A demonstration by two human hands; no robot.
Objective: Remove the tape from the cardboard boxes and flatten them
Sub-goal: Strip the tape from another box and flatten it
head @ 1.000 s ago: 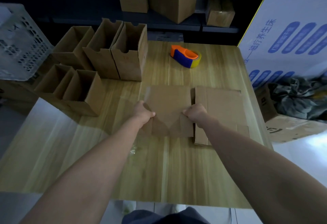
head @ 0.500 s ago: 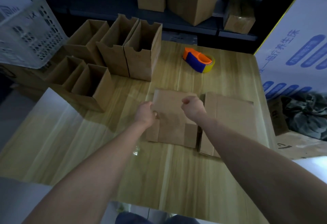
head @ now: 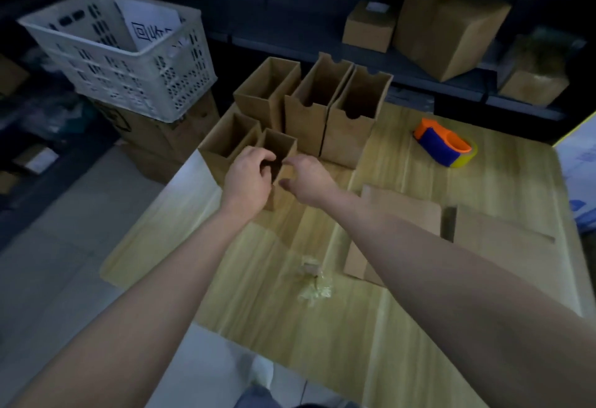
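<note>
Five open brown cardboard boxes stand at the table's far left corner. My left hand (head: pixel 248 178) curls its fingers over the near rim of the closest small box (head: pixel 281 145). Against that box's right wall and front corner, my right hand (head: pixel 309 178) sets its fingers and thumb. Beside it stands a second small box (head: pixel 230 136), and three taller boxes (head: pixel 319 101) stand behind. Two flattened boxes (head: pixel 403 211) (head: pixel 503 246) lie on the right side of the table. A crumpled wad of clear tape (head: pixel 314 285) lies in the middle.
An orange and blue tape dispenser (head: pixel 445 145) sits at the far right of the wooden table (head: pixel 322 336). A white plastic crate (head: pixel 129 53) rests on a carton left of the table. Closed boxes fill the shelf behind.
Both hands let go of the flattened box in the middle and moved left and away to the nearest small upright box. My view swung left.
</note>
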